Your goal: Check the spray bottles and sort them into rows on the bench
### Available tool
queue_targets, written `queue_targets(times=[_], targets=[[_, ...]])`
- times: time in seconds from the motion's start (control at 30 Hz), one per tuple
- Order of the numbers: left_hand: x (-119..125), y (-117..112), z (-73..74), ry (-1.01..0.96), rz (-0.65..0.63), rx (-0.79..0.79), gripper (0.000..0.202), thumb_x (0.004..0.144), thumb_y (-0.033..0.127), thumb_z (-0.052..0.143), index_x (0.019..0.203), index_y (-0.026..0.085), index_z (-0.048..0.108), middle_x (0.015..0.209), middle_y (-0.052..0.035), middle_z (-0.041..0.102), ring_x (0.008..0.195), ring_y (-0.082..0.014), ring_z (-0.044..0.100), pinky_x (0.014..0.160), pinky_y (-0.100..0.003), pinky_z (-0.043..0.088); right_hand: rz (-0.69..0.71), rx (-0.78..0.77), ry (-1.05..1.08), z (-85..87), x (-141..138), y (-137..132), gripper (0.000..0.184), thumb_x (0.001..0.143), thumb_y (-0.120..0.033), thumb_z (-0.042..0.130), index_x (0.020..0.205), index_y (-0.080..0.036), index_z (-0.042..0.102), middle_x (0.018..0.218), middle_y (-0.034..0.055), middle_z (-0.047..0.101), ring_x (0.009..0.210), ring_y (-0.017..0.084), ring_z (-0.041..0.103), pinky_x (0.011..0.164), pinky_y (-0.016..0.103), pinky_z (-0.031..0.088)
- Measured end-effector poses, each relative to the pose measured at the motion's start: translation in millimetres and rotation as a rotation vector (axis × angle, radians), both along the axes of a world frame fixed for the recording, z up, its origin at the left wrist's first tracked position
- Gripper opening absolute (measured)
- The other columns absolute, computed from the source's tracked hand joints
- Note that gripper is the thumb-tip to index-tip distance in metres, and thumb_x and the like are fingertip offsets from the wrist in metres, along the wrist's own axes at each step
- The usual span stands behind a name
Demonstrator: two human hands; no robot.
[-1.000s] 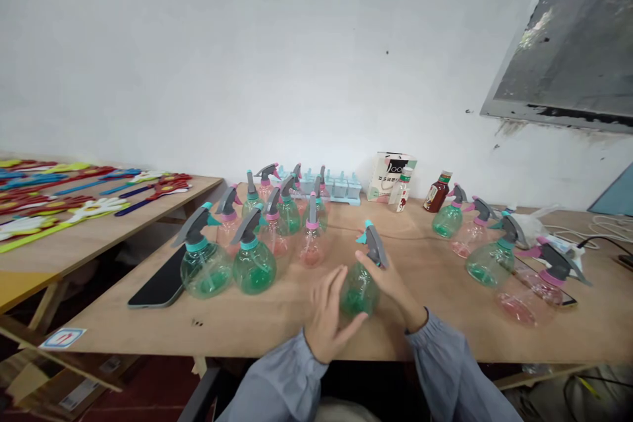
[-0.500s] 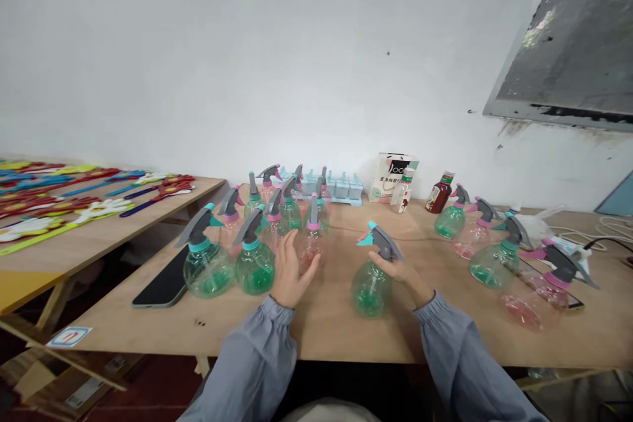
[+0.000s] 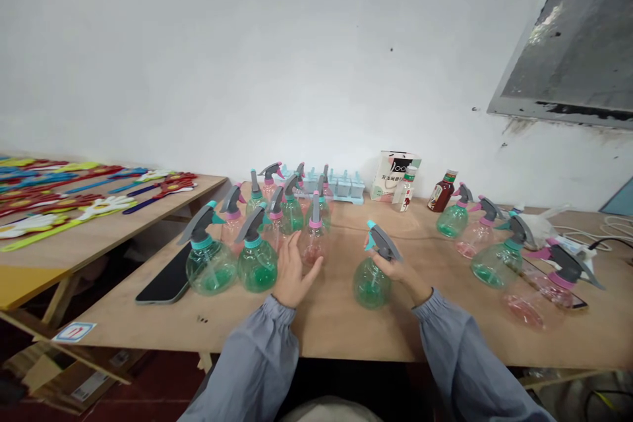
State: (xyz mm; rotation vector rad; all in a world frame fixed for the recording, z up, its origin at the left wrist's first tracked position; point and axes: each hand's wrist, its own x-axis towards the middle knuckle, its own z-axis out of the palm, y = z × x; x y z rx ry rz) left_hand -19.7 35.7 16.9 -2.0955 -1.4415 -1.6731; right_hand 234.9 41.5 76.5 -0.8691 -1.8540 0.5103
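My right hand (image 3: 398, 272) grips the neck of a green spray bottle (image 3: 370, 282) with a grey and teal trigger head; it stands on the wooden table (image 3: 326, 316) in front of me. My left hand (image 3: 293, 271) reaches toward a pink spray bottle (image 3: 313, 242) at the near edge of a cluster of green and pink spray bottles (image 3: 257, 237). Its fingers are spread beside that pink bottle and hold nothing; I cannot tell if they touch it.
A black phone (image 3: 165, 275) lies at the table's left. More spray bottles (image 3: 494, 257) stand at the right. A blue ice-lolly mould (image 3: 341, 186), a carton (image 3: 395, 175) and a brown bottle (image 3: 440, 191) stand by the wall. Coloured plastic clappers (image 3: 74, 194) cover the left table.
My left hand let go of the green bottle and moved left to the pink bottle. My right hand shifted the green bottle slightly right and stood it upright.
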Motion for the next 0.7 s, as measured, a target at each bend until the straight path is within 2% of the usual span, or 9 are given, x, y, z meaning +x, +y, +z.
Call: queue_targets(times=[0.13, 0.17, 0.27, 0.33, 0.43, 0.5, 0.6, 0.7], targets=[[-0.7, -2.0, -0.2, -0.008, 0.003, -0.001, 0.067, 0.091, 0.044, 0.059, 0.146, 0.016, 0.032, 0.138, -0.0203, 0.049, 0.131, -0.0334, 0.049, 0.108, -0.055, 0.043, 0.039, 0.045, -0.039, -0.9, 1.5, -0.1, 0.027, 0.086, -0.044, 0.061, 0.106, -0.027, 0.063, 0.107, 0.0066, 0.068, 0.094, 0.021, 0.064, 0.089, 0.042, 0.054], [-1.0, -3.5, -1.2, -0.01, 0.004, -0.003, 0.067, 0.091, 0.044, 0.058, 0.146, 0.016, 0.032, 0.138, -0.0202, 0.049, 0.131, -0.0333, 0.049, 0.108, -0.055, 0.043, 0.043, 0.04, -0.035, -1.5, 1.4, -0.2, 0.026, 0.087, -0.043, 0.06, 0.107, -0.027, 0.063, 0.108, 0.0066, 0.068, 0.095, 0.021, 0.064, 0.09, 0.042, 0.054], [-1.0, -10.8, -7.1, -0.027, 0.012, -0.032, 0.068, 0.091, 0.046, 0.058, 0.147, 0.017, 0.032, 0.139, -0.0199, 0.048, 0.133, -0.0337, 0.048, 0.109, -0.056, 0.042, 0.016, -0.006, -0.013, -4.1, -0.8, -0.2, 0.021, 0.089, -0.044, 0.056, 0.1, -0.027, 0.063, 0.094, 0.0044, 0.066, 0.08, 0.018, 0.062, 0.078, 0.038, 0.056], [-0.2, -16.6, -12.5, -0.038, 0.014, -0.069, 0.07, 0.091, 0.047, 0.059, 0.148, 0.018, 0.03, 0.14, -0.0201, 0.048, 0.135, -0.0346, 0.046, 0.109, -0.057, 0.041, 0.009, -0.016, -0.015, -4.6, -2.6, -0.3, 0.021, 0.089, -0.044, 0.057, 0.099, -0.027, 0.063, 0.092, 0.0039, 0.065, 0.078, 0.018, 0.061, 0.076, 0.036, 0.056], [1.7, -23.2, -20.0, -0.04, 0.009, -0.111, 0.071, 0.091, 0.048, 0.058, 0.148, 0.018, 0.029, 0.14, -0.0206, 0.047, 0.137, -0.0355, 0.044, 0.109, -0.059, 0.041, 0.043, -0.008, -0.032, -3.3, -3.5, -0.7, 0.032, 0.086, -0.043, 0.061, 0.114, -0.027, 0.063, 0.107, 0.0063, 0.067, 0.091, 0.02, 0.063, 0.08, 0.037, 0.056], [2.7, -25.5, -23.7, -0.034, 0.007, -0.121, 0.07, 0.091, 0.048, 0.057, 0.148, 0.017, 0.029, 0.14, -0.0209, 0.047, 0.136, -0.0356, 0.045, 0.108, -0.059, 0.042, 0.033, -0.013, -0.024, -3.7, -2.9, -1.0, 0.04, 0.085, -0.043, 0.062, 0.122, -0.028, 0.06, 0.114, 0.0073, 0.067, 0.092, 0.021, 0.063, 0.078, 0.036, 0.056], [2.9, -26.6, -28.6, -0.036, 0.005, -0.134, 0.068, 0.091, 0.048, 0.056, 0.146, 0.017, 0.031, 0.139, -0.0208, 0.047, 0.135, -0.0355, 0.046, 0.108, -0.059, 0.042, -0.018, -0.002, 0.007, -7.4, -1.6, 0.1, 0.027, 0.088, -0.043, 0.059, 0.11, -0.028, 0.064, 0.1, 0.0061, 0.067, 0.079, 0.018, 0.062, 0.071, 0.034, 0.055], [2.3, -25.9, -35.0, -0.048, 0.008, -0.14, 0.067, 0.091, 0.047, 0.057, 0.145, 0.018, 0.033, 0.138, -0.0197, 0.047, 0.133, -0.0353, 0.048, 0.107, -0.059, 0.043, -0.036, 0.021, 0.026, -9.7, -0.7, 3.7, 0.02, 0.089, -0.044, 0.058, 0.099, -0.027, 0.065, 0.089, 0.0041, 0.064, 0.074, 0.018, 0.06, 0.072, 0.035, 0.054]])
